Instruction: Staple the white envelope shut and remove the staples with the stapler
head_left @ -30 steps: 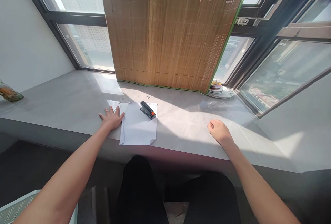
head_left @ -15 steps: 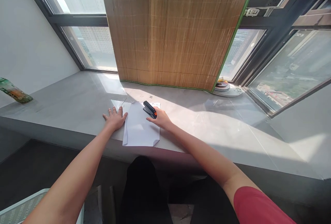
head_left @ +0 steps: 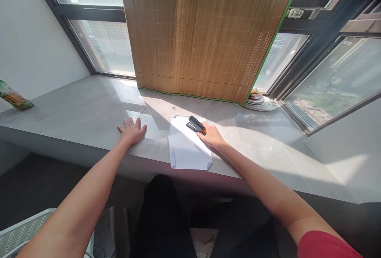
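Note:
My right hand (head_left: 210, 135) grips a black stapler (head_left: 195, 125) with an orange spot near its rear end. The stapler points up and left, above the top part of some white paper (head_left: 189, 149); whether it touches the paper I cannot tell. The paper lies on the grey sill (head_left: 89, 111) near the front edge, with its lower corners folded or curled. To the left of the paper, my left hand (head_left: 132, 131) rests flat on the sill with fingers spread, holding nothing. Two tiny dark bits (head_left: 174, 108) lie behind the paper.
A bottle (head_left: 14, 97) with a green and orange label stands at the far left. A stack of plates (head_left: 258, 102) sits by the window at right. A bamboo blind (head_left: 205, 39) hangs behind the sill. At lower left is a pale plastic basket (head_left: 24, 232).
My right hand, the stapler and the paper have shifted right along the sill. The paper has come away from my left hand, which stays in about the same place.

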Available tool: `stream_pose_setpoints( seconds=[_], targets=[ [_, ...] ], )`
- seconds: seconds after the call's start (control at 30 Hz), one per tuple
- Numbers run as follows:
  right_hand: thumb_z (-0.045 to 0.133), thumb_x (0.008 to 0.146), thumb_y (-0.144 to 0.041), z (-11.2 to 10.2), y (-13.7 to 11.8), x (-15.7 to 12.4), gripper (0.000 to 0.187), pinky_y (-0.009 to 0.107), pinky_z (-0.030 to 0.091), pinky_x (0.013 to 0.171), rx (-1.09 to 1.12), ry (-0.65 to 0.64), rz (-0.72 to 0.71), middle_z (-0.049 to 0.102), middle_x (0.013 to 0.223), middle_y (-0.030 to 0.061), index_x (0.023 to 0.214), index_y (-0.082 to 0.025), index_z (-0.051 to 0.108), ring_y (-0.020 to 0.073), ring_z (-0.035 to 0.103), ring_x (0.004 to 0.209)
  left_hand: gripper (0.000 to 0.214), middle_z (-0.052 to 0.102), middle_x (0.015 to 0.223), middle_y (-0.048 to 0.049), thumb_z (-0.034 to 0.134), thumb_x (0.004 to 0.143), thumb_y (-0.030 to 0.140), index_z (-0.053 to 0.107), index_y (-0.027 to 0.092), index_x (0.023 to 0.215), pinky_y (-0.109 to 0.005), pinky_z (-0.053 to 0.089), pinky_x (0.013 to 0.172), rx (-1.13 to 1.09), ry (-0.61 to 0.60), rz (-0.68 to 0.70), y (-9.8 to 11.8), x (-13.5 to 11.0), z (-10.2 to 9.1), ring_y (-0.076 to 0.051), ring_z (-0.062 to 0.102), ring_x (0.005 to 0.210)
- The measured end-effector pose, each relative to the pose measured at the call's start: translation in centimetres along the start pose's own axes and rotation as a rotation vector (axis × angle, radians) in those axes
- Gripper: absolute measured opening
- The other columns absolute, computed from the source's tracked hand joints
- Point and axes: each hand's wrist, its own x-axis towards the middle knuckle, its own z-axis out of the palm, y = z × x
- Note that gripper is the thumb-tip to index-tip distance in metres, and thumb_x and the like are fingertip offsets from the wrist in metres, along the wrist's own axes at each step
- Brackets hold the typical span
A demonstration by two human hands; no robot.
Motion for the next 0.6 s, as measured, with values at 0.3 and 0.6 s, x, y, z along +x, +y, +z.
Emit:
stream_pose_setpoints(
  seconds=[0.3,0.6],
  targets=[
    [0.07,0.09,-0.032,-2.6,2.9,-1.8,0.036,0.036,0.055,0.083,-0.021,0.084,0.03,0.08,0.105,0.0074,0.124,-0.023,0.074,0.026,0.072,0.091,0.088,0.015,0.185,-0.0275,0.022,0.108,0.068,0.029,0.017,0.179,-0.083,0.011,0.129,0.007,-0.02,-0.009,0.1,0.0,-0.4,-0.053,0.012,0.171],
    [0.07,0.091,-0.034,-3.2,2.6,-1.7,0.026,0.034,0.051,0.073,-0.176,0.087,0.114,0.079,0.094,0.005,0.115,-0.026,0.073,0.0266,0.07,0.081,0.088,0.017,0.185,-0.0276,0.021,0.107,0.068,0.03,0.017,0.178,-0.084,0.011,0.128,0.007,-0.016,-0.004,0.0,0.0,-0.5,-0.054,0.014,0.17]
  ],
)
